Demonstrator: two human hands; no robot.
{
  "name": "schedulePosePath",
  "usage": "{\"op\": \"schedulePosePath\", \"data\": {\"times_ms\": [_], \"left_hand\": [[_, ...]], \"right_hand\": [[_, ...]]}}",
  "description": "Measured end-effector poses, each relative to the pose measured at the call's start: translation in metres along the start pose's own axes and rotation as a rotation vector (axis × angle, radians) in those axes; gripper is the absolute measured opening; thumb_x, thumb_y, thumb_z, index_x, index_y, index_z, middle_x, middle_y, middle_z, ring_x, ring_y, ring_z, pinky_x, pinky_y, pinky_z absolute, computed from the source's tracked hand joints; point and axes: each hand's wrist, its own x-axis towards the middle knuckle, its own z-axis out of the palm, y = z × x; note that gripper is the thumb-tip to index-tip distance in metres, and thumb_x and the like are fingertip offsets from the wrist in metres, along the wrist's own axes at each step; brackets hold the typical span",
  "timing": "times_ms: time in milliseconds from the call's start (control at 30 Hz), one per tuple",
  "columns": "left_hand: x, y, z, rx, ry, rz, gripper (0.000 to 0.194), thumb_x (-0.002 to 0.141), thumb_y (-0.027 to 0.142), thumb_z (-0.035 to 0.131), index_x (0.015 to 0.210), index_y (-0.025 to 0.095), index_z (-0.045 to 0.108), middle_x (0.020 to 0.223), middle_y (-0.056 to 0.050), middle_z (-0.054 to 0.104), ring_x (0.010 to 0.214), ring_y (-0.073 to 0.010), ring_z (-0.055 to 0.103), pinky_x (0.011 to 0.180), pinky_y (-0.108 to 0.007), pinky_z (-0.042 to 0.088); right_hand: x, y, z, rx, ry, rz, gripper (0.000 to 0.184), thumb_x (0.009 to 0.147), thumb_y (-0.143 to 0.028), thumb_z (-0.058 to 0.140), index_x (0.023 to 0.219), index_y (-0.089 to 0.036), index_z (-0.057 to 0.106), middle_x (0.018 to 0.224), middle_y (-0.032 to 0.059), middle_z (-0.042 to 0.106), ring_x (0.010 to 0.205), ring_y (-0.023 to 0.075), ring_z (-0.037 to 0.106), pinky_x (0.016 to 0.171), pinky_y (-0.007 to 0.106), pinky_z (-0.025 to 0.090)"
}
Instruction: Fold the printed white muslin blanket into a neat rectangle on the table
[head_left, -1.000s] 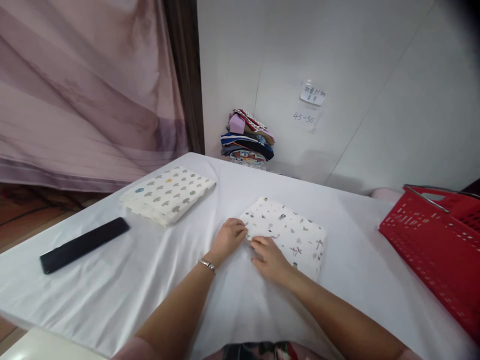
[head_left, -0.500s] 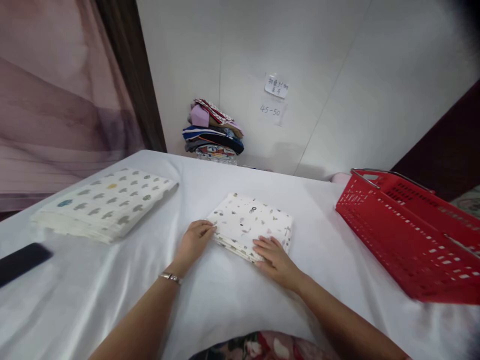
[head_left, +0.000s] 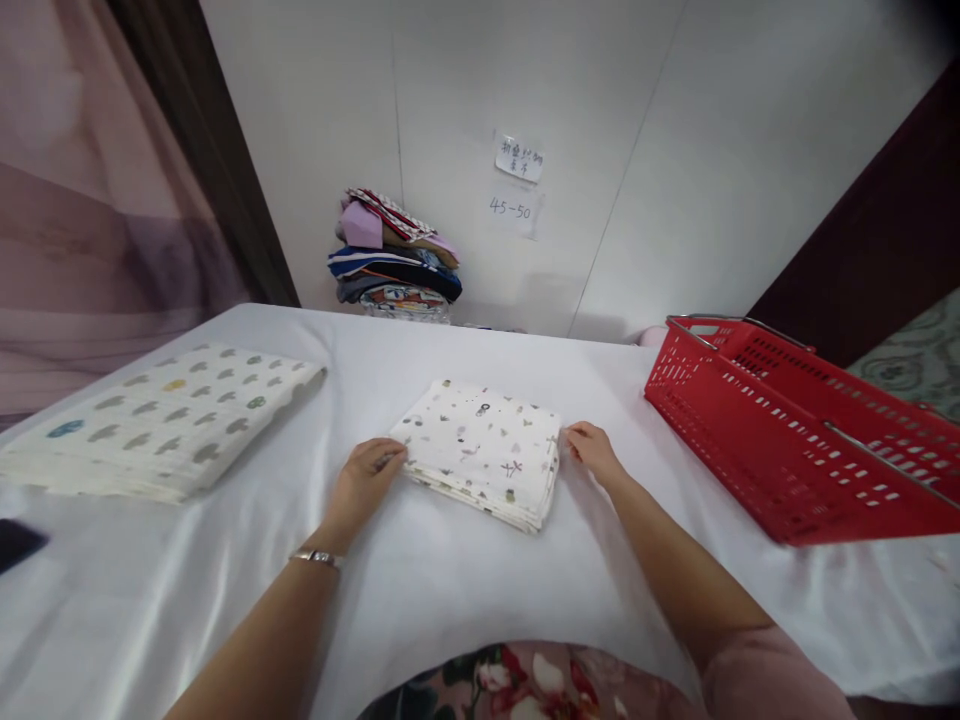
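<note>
A folded white cloth [head_left: 472, 440] printed with small plants and animals lies flat before me, its layered edges facing my body. My left hand [head_left: 366, 482] is closed at the cloth's left corner, thumb and fingers pinching the edge. At the opposite side, my right hand [head_left: 595, 452] has its fingertips pressed together on the right edge. A silver bracelet [head_left: 317, 556] circles my left wrist. Farther left rests another folded cloth [head_left: 172, 410], white with grey cloud-like shapes and a few coloured ones.
A red plastic basket [head_left: 757, 430] with metal handles stands at the right of the white-covered table [head_left: 450, 600]. Part of a dark flat object [head_left: 19, 543] shows at the left edge. Behind the table, folded fabrics [head_left: 394, 260] are stacked against the wall, near two paper signs [head_left: 517, 185].
My right hand has moved from the top of the folded cloth to its right edge. The left hand stays at the left corner. The camera view has turned somewhat to the right.
</note>
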Motion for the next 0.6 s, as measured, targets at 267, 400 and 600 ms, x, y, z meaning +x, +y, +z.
{"op": "schedulePosePath", "data": {"times_ms": [267,400,600], "left_hand": [[0.001,-0.001,-0.002,-0.004,-0.018,0.002,0.027,0.076,0.046,0.052,0.082,0.024,0.066,0.097,-0.002,0.064,0.1,-0.02,0.054,0.093,-0.034,0.041],[0.001,0.0,-0.004,-0.015,-0.025,0.004,0.027,0.075,0.046,0.052,0.08,0.024,0.066,0.097,-0.003,0.065,0.1,-0.0203,0.053,0.093,-0.034,0.042],[0.001,0.003,-0.004,-0.026,-0.026,-0.015,0.025,0.075,0.044,0.052,0.08,0.023,0.066,0.096,-0.003,0.065,0.099,-0.0203,0.054,0.093,-0.035,0.041]], "right_hand": [[0.02,-0.008,0.007,-0.083,0.017,0.005,0.015,0.069,-0.031,0.054,0.061,-0.018,0.055,0.054,-0.0029,0.056,0.04,0.0078,0.044,0.042,0.021,0.035],[0.025,-0.01,0.009,-0.158,0.026,-0.013,0.021,0.066,-0.035,0.061,0.055,-0.018,0.054,0.048,-0.0032,0.053,0.04,0.0081,0.043,0.043,0.021,0.033],[0.024,-0.011,0.009,-0.13,0.065,0.001,0.019,0.065,-0.03,0.057,0.052,-0.019,0.05,0.04,-0.0057,0.045,0.041,0.0089,0.041,0.042,0.02,0.031]]}}
